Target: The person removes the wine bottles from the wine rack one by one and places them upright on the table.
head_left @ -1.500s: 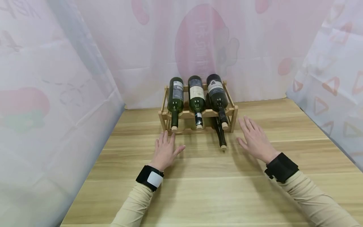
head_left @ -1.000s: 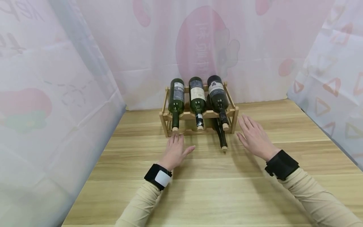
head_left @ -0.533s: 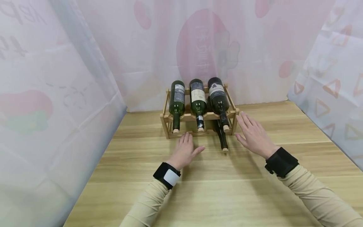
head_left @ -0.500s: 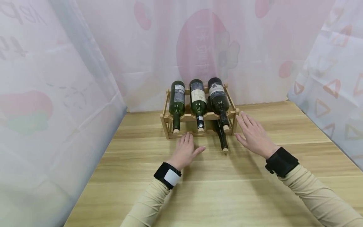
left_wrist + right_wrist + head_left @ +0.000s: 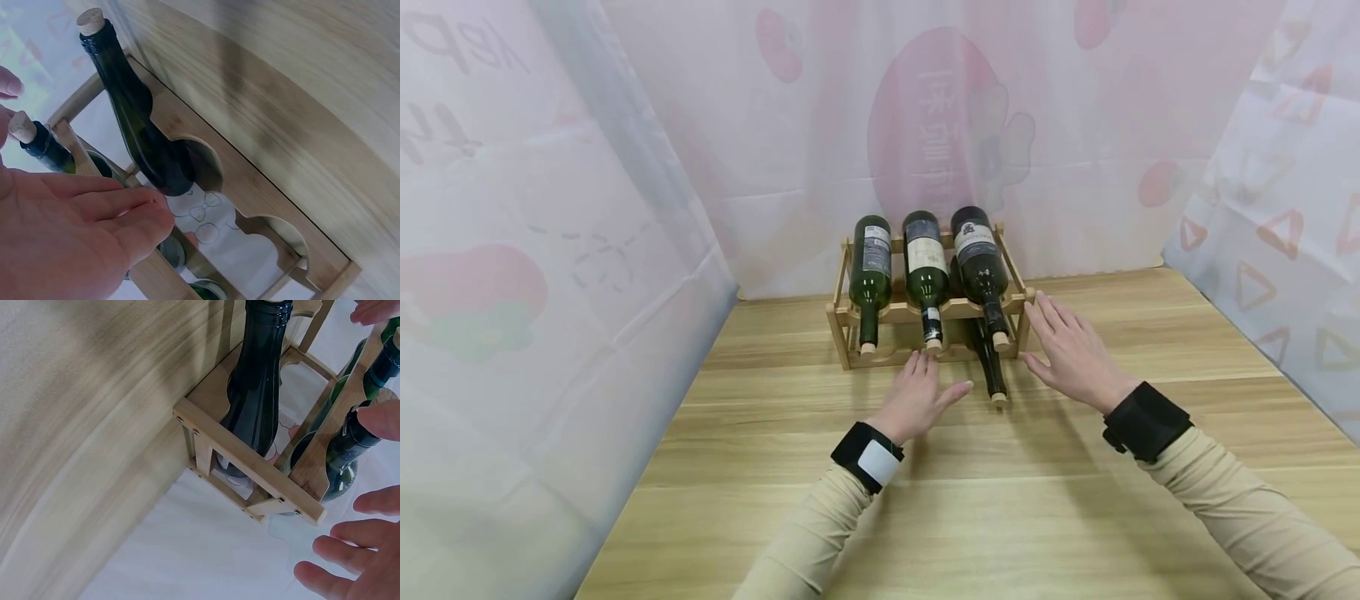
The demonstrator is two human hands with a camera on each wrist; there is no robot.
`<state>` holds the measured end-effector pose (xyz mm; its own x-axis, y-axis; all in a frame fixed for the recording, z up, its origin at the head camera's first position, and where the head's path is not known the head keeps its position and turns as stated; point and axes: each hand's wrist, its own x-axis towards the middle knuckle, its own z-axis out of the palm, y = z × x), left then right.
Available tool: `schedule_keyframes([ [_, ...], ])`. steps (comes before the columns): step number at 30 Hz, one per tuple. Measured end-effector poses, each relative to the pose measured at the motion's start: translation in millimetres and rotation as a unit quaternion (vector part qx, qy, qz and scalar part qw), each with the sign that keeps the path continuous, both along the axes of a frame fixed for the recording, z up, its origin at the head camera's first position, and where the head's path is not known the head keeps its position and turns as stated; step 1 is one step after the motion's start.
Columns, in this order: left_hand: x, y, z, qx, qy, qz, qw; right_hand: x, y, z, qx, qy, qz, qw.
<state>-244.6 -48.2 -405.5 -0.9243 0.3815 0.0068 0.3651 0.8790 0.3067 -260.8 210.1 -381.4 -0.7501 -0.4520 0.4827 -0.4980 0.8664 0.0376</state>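
In the head view a two-tier wooden wine rack point(image 5: 895, 313) stands at the back of the table. Three corked wine bottles lie on its upper tier, necks forward: a left bottle point(image 5: 871, 283), a middle bottle point(image 5: 927, 279) and a right bottle point(image 5: 979, 262). A dark lower bottle point(image 5: 134, 119) lies in the bottom tier's right slot; its neck juts out in front. My left hand point(image 5: 917, 398) holds nothing, fingers extended before the lower tier, below the middle bottle's cork, thumb spread toward the lower bottle's neck. My right hand point(image 5: 1071, 350), also holding nothing, has straight fingers beside the rack's right front post.
The wooden table point(image 5: 1000, 517) reaches from the rack toward the person. Printed white and pink curtains hang behind the rack point(image 5: 820, 150) and along the left point(image 5: 580, 200) and right sides point(image 5: 1270, 250). Two lower-tier slots, left and middle, hold no bottle.
My left hand has slid rightward along the front of the rack, from below the left bottle to below the middle one. My right hand stays almost in place. The bottles remain on the rack.
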Motion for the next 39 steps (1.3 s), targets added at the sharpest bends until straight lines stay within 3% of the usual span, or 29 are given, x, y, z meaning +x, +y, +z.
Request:
schedule_keyframes([
  [4,-3.2,10.5,4.6,0.021,-0.002,-0.007,0.9998,-2.7,0.9,3.5,0.001,0.012,0.003,1.0],
  [9,-5.3,25.1,10.3,0.072,-0.043,-0.012,0.9964,-3.2,0.9,7.8,0.006,0.016,0.002,1.0],
  [15,-6.1,39.2,16.1,0.11,-0.064,-0.015,0.9918,-1.9,0.1,9.1,0.013,0.003,-0.001,1.0],
  [21,-9.9,52.6,24.8,0.172,-0.077,-0.009,0.9821,-2.1,1.4,7.9,0.018,0.01,-0.003,1.0],
  [26,-16.1,64.8,24.2,0.255,-0.075,0.024,0.9637,-0.1,1.2,6.3,0.021,0.024,-0.001,0.999],
  [33,-22.2,82.7,15.3,0.366,-0.094,0.087,0.9216,3.7,2.9,-1.6,0.025,0.031,-0.002,0.999],
  [39,-28.6,92.1,12.5,0.425,-0.093,0.126,0.8915,4.4,2.8,-4.2,0.022,0.028,-0.003,0.999],
])
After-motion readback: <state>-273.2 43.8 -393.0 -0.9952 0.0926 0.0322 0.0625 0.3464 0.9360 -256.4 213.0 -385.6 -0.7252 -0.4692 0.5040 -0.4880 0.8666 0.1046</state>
